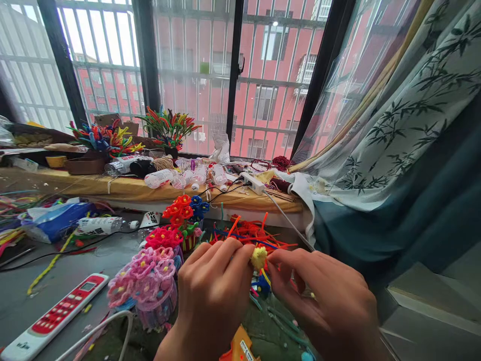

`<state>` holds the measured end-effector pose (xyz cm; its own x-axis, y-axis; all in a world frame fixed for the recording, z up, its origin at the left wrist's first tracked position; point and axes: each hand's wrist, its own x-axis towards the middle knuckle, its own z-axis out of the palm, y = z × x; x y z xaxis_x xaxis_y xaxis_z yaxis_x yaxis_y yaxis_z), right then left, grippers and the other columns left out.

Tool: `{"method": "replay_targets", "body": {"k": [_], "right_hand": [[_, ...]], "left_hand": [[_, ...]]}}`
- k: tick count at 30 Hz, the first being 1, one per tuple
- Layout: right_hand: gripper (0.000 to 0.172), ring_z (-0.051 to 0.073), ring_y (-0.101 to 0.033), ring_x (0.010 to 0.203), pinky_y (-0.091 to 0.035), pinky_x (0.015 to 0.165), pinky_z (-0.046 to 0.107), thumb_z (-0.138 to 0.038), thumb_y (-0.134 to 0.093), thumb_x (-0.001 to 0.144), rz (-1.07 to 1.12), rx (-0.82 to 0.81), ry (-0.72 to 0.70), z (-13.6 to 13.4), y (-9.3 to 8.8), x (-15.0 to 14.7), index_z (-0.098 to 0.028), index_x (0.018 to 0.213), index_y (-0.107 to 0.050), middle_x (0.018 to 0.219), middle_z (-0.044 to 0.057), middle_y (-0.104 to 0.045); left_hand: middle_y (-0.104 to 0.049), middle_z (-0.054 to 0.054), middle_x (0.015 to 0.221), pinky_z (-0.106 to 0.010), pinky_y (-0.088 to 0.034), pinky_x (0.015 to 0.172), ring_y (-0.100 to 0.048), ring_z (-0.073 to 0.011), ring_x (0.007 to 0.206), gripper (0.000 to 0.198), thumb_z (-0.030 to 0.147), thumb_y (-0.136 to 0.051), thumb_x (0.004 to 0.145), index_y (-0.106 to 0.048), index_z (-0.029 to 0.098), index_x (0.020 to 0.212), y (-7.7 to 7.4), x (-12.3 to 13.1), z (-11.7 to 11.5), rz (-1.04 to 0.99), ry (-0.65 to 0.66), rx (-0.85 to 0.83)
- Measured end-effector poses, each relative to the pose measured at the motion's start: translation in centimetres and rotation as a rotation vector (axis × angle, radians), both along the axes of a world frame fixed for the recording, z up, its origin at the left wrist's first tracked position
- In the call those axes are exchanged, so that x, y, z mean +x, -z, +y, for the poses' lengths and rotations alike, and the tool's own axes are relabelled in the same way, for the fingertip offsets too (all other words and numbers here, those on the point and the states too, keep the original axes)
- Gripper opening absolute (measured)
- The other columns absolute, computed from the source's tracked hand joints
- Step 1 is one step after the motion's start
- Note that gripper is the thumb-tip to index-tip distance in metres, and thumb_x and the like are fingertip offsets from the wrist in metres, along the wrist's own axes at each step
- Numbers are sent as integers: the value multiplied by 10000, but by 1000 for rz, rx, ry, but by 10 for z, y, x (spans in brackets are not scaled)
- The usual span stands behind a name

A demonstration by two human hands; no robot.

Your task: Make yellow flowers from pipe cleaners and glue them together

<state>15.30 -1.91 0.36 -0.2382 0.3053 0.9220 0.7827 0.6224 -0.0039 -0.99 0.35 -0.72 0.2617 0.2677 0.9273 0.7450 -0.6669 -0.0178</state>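
My left hand (212, 296) and my right hand (323, 296) meet at the lower middle of the view. Both pinch a small fuzzy yellow pipe-cleaner ball (259, 257) between their fingertips, the left from the left side, the right from the right. A thin yellow stem (266, 277) hangs below the ball. Just left of my left hand stands a pot of pink pipe-cleaner flowers (148, 281). Behind it is a pot of red and blue flowers (186, 210). A loose heap of orange and red pipe cleaners (250, 233) lies right behind my hands.
A red and white remote control (56, 316) lies at the lower left beside a white cable (101, 328). An orange glue gun (240, 348) sits under my wrists. The window sill holds plastic bottles (161, 178), a power strip (252, 183) and pipe-cleaner bouquets (169, 128). A curtain (413, 125) hangs at the right.
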Motion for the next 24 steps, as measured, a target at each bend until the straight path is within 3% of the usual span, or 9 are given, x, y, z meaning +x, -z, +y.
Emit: {"method": "replay_targets", "body": {"k": [7, 13, 15, 17, 19, 21, 24], "right_hand": [[144, 128, -550, 508, -362, 570, 291, -139, -605, 932, 30, 12, -42, 4, 8, -7, -161, 832, -706, 594, -11, -659], [163, 110, -502, 456, -366, 544, 278, -156, -591, 927, 24, -2, 38, 1, 7, 1, -152, 808, -703, 572, -17, -646], [135, 116, -512, 452, -372, 525, 276, -180, -607, 920, 41, -74, 139, 0, 4, 7, -154, 838, -711, 601, -7, -673], [168, 122, -522, 446, -382, 499, 271, -233, -593, 934, 93, -246, 175, 0, 3, 13, -175, 824, -707, 648, 5, -700], [203, 127, -547, 458, -401, 481, 255, -267, -569, 952, 134, -470, 89, 3, 2, 15, -197, 832, -717, 652, -3, -696], [180, 141, -570, 501, -417, 479, 238, -294, -594, 943, 167, -651, -58, 7, 2, 13, -209, 918, -750, 596, -22, -650], [179, 137, -568, 552, -418, 512, 240, -294, -629, 922, 265, -739, -166, 8, 1, 6, -203, 1003, -759, 659, -18, -659]], "left_hand": [[-708, -4, 740, -315, -398, 623, -628, -164, 624, 159, 65, -587, 905, -698, 166, 853, 1, -1, 0, 35, -14, -3], [-701, 7, 732, -312, -394, 637, -599, -164, 615, 169, 86, -590, 898, -703, 188, 825, 2, -1, 0, 23, -28, -65], [-699, 17, 739, -290, -396, 644, -598, -148, 625, 170, 77, -598, 879, -710, 194, 829, 2, -1, 0, -40, 6, -155], [-675, 32, 722, -253, -386, 617, -574, -118, 607, 154, 77, -619, 853, -711, 192, 807, 0, -2, 0, -132, 79, -316], [-587, 51, 630, -223, -346, 549, -489, -87, 541, 142, 111, -647, 834, -687, 177, 714, -2, -2, 2, -208, 164, -501], [-438, 69, 519, -218, -281, 498, -372, -74, 494, 286, 170, -656, 836, -596, 158, 556, -4, -1, 4, -281, 233, -627], [-402, 64, 499, -221, -241, 483, -328, -81, 516, 352, 297, -646, 861, -613, 148, 544, -4, 0, 8, -399, 329, -835]]}}
